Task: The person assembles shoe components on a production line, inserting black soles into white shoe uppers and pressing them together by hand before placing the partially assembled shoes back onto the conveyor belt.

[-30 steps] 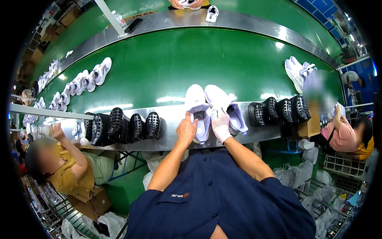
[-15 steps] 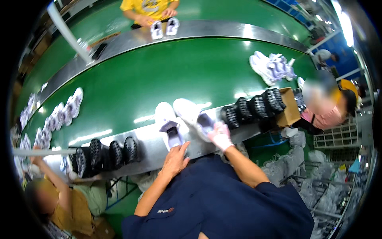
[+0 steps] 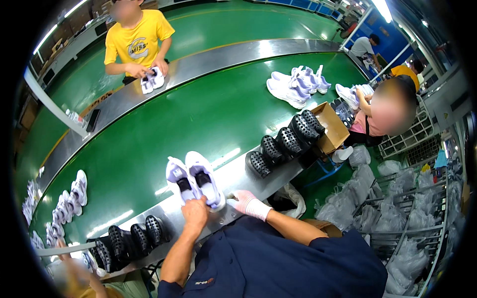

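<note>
Two white and lilac sneakers stand side by side in front of me, the left sneaker (image 3: 177, 175) and the right sneaker (image 3: 202, 170), with dark insides and toes pointing away. My bare left hand (image 3: 195, 213) is closed at their heel ends, its fingers on the back of the left sneaker. My right hand (image 3: 251, 205), in a white and pink glove, is just right of the right sneaker's heel. Its fingers are pressed together, and whatever they may hold is too small to make out.
Black shoe lasts stand in rows on the metal ledge, left (image 3: 131, 238) and right (image 3: 283, 144). A cardboard box (image 3: 332, 130) is beyond the right row. More sneakers sit on the green belt (image 3: 149, 129). A person in yellow (image 3: 141, 42) handles shoes opposite; others sit at both sides.
The sneakers, apart at the heels before, now stand close together. My right hand has left the right sneaker's opening and is beside its heel. The whole view has shifted.
</note>
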Action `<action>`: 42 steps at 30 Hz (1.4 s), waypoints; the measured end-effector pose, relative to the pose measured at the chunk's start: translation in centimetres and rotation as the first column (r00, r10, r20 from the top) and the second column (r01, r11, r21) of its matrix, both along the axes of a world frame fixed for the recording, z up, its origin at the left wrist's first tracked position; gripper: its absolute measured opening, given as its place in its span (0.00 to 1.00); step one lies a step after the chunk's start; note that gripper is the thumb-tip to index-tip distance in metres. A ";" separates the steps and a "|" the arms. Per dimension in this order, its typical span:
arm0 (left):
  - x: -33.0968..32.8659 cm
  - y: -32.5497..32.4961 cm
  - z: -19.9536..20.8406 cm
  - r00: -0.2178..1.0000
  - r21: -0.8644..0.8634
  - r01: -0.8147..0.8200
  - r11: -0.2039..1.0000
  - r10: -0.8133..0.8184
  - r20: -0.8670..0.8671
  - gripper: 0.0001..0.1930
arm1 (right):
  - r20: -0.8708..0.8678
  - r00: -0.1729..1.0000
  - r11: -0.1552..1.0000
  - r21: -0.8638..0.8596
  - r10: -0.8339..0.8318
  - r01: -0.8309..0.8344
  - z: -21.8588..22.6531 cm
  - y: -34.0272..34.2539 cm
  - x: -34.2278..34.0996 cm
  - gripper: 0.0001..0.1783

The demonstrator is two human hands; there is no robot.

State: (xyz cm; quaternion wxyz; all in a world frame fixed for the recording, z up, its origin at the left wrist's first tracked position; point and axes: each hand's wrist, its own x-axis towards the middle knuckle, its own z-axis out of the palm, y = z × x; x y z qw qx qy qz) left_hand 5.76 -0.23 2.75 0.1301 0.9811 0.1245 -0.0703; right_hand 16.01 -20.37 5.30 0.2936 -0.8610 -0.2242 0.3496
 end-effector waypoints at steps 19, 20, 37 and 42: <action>4.6 1.6 -2.1 0.995 -0.331 0.097 0.939 -0.101 0.005 0.21 | 0.391 0.865 0.947 0.204 -0.313 0.250 17.8 -9.9 17.2 0.17; 4.2 0.5 -1.9 0.995 -0.343 0.090 0.935 -0.099 -0.010 0.21 | 0.473 0.822 0.946 0.214 -0.317 0.242 17.2 -10.9 20.4 0.17; 6.0 -5.0 -2.2 0.937 -0.430 -0.272 0.861 0.136 -0.322 0.18 | 0.712 0.663 0.672 -0.374 -0.233 0.639 0.3 -18.5 57.4 0.19; 6.8 -5.0 -2.2 0.910 -0.450 -0.364 0.816 0.208 -0.359 0.18 | 0.607 0.768 0.624 -0.523 -0.206 0.581 -0.3 -18.0 62.2 0.22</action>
